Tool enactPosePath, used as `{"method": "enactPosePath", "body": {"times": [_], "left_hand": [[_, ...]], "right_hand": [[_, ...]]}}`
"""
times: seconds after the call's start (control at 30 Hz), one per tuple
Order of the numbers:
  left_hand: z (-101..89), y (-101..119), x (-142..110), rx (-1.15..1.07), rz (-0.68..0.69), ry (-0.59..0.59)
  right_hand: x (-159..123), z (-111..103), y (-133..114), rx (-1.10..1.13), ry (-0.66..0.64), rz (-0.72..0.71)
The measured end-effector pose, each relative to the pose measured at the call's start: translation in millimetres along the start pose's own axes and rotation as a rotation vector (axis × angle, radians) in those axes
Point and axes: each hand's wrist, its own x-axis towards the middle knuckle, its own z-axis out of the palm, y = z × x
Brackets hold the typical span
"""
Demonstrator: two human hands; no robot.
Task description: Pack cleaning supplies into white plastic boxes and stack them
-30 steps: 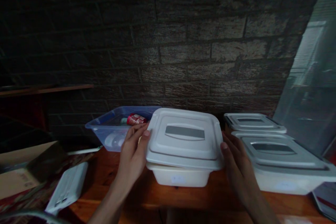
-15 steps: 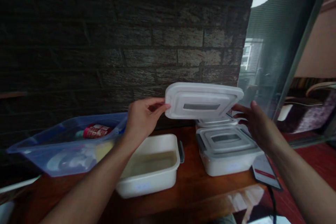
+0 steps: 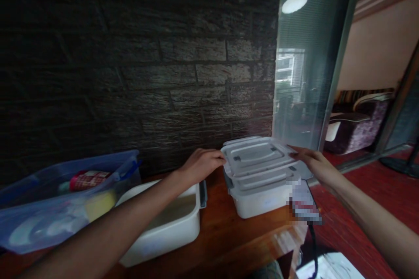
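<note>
A white plastic lid (image 3: 257, 160) lies nearly level, held at its left edge by my left hand (image 3: 204, 163) with the fingers closed. At the lid's right edge, the fingers of my right hand (image 3: 310, 160) are closed on it, partly hidden. Beneath the lid stands a white storage box (image 3: 262, 205) with its own lid on and grey side clips. Whether the two lids touch, I cannot tell. Left of it, a lidless white box (image 3: 170, 237) with a grey clip sits on the table, its left part covered by my left forearm.
A translucent blue bin (image 3: 126, 161) at the left holds a red-labelled bottle (image 3: 90, 180) and a yellow item (image 3: 100, 205). A device with a cable (image 3: 304, 202), partly blurred out, lies at the wooden table's (image 3: 222, 231) right edge. A dark brick wall (image 3: 147, 74) rises behind.
The lid has moved down from its tilted, raised position to lie level over the lidded box. My right hand has closed on its right edge. The view has turned right.
</note>
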Motion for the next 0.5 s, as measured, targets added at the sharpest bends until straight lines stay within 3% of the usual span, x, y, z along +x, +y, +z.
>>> {"method": "enactPosePath", "body": {"times": [0.2, 0.5], "left_hand": [[11.8, 0.5, -2.4, -0.025, 0.032, -0.051], [20.8, 8.3, -6.5, -0.122, 0.051, -0.084]], "right_hand": [[-4.3, -5.8, 26.2, -0.161, -0.019, -0.074], [-15.5, -5.3, 31.7, -0.203, -0.02, -0.091]]}}
